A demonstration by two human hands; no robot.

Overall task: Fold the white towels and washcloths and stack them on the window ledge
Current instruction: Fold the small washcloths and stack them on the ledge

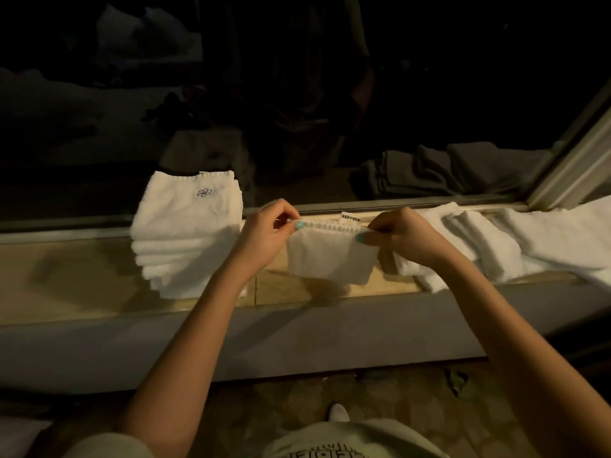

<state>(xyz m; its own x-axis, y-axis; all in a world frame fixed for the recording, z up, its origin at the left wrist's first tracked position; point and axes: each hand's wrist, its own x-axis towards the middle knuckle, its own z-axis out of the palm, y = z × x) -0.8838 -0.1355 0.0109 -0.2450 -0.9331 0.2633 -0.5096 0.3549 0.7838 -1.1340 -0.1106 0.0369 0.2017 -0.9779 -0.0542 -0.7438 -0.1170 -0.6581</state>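
A small white washcloth (330,259) hangs folded over the wooden window ledge (82,276), held up by its top corners. My left hand (267,233) pinches its upper left corner and my right hand (400,236) pinches its upper right corner. A small label sticks up behind its ribbed top edge. To the left stands a stack of folded white towels (185,233) with a small embroidered mark on top. To the right lies a loose heap of unfolded white towels (515,239), partly behind my right wrist.
The dark window glass (297,94) runs along the back of the ledge and mirrors the towels. A pale window frame (575,160) rises at the right. Below the ledge is a grey wall face (297,338), then patterned floor with my foot (338,413).
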